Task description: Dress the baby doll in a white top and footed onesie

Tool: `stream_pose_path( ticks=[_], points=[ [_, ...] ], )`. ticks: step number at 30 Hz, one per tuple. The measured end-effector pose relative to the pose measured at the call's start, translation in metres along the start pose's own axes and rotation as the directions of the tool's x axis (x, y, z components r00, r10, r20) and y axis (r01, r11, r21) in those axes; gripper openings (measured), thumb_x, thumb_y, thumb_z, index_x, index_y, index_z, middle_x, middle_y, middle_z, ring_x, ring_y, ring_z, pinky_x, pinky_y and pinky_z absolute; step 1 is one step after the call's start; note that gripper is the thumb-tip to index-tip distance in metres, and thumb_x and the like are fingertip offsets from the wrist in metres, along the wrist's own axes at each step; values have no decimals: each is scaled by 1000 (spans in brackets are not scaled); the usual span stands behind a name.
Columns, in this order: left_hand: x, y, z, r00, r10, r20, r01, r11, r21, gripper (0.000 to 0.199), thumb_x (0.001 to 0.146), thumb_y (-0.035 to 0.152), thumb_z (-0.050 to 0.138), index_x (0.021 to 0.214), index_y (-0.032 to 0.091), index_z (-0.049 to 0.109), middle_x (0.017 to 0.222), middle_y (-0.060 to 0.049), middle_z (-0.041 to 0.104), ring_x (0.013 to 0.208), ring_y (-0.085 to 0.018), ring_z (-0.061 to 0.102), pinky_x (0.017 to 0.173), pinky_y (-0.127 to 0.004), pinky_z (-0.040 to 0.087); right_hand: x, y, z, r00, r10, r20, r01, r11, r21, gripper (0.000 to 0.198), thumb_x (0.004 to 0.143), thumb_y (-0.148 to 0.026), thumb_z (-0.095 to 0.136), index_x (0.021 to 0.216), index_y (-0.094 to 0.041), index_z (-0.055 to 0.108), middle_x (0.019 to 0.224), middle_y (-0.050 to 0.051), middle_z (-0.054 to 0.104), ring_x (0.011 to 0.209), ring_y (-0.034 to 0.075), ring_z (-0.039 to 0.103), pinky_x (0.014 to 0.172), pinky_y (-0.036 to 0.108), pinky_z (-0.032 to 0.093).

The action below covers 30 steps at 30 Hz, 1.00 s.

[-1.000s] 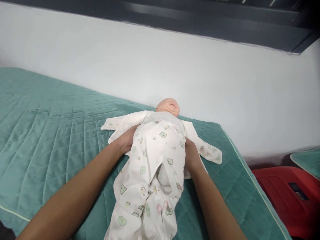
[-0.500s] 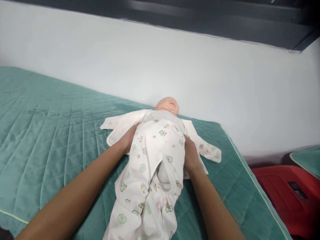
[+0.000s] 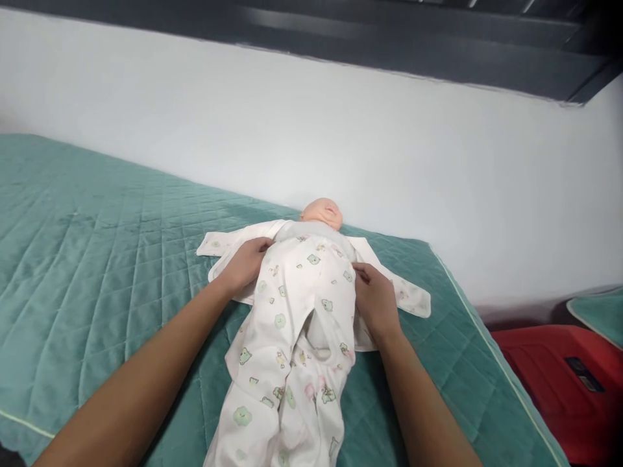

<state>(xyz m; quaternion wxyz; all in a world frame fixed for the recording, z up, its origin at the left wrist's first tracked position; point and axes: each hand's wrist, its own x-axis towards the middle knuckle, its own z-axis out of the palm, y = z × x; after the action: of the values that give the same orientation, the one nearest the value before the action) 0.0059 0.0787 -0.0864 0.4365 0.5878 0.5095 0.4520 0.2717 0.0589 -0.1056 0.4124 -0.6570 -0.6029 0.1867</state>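
Observation:
A baby doll [image 3: 322, 213] lies on its back on the green quilted bed cover, its head by the wall. It wears white baby pants [image 3: 292, 292] printed with green bears and pink figures, pulled high over its belly, with an open crotch. Beneath it a white baby jacket [image 3: 233, 238] is spread, sleeves out to both sides. My left hand [image 3: 246, 264] is closed at the left side of the pants, its fingertips at the fabric near the waist. On the opposite side my right hand [image 3: 376, 295] pinches the pants' edge between thumb and fingers.
The green quilted cover [image 3: 121, 259] stretches left and ends in a piped edge on the right. Behind is a white wall [image 3: 292, 130] under a dark ledge [image 3: 341, 39]. A red plastic chair or stool [image 3: 545, 376] stands at the lower right.
Both hands have come out from beneath the doll's sides, so more of the fingers shows. They now rest at the pants' side edges. The view has tipped slightly.

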Motion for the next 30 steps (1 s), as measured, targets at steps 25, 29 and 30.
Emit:
stream_pose_path(
  ticks=[25, 29, 30],
  points=[
    [28, 4, -10, 899, 310, 309, -332, 943, 17, 24, 83, 39, 63, 100, 21, 64, 130, -9, 49, 127, -22, 45, 108, -37, 33, 19, -18, 8, 954, -288, 89, 248, 918, 310, 21, 86, -39, 60, 86, -22, 49, 114, 7, 54, 100, 19, 54, 87, 33, 43],
    [27, 1, -8, 900, 342, 269, -352, 936, -10, 20, 81, 37, 65, 89, 19, 59, 121, -9, 53, 119, -21, 49, 102, -36, 38, 16, -18, 9, 964, -242, 106, 194, 921, 339, 23, 85, -41, 60, 97, -24, 51, 117, 7, 56, 93, 19, 54, 83, 33, 45],
    [26, 0, -7, 902, 351, 251, -360, 933, -12, 20, 80, 37, 66, 87, 19, 58, 119, -8, 54, 116, -21, 50, 100, -36, 39, 15, -18, 9, 963, -244, 117, 193, 922, 336, 23, 85, -41, 59, 96, -23, 52, 118, 7, 56, 92, 18, 54, 83, 33, 45]
  ],
)
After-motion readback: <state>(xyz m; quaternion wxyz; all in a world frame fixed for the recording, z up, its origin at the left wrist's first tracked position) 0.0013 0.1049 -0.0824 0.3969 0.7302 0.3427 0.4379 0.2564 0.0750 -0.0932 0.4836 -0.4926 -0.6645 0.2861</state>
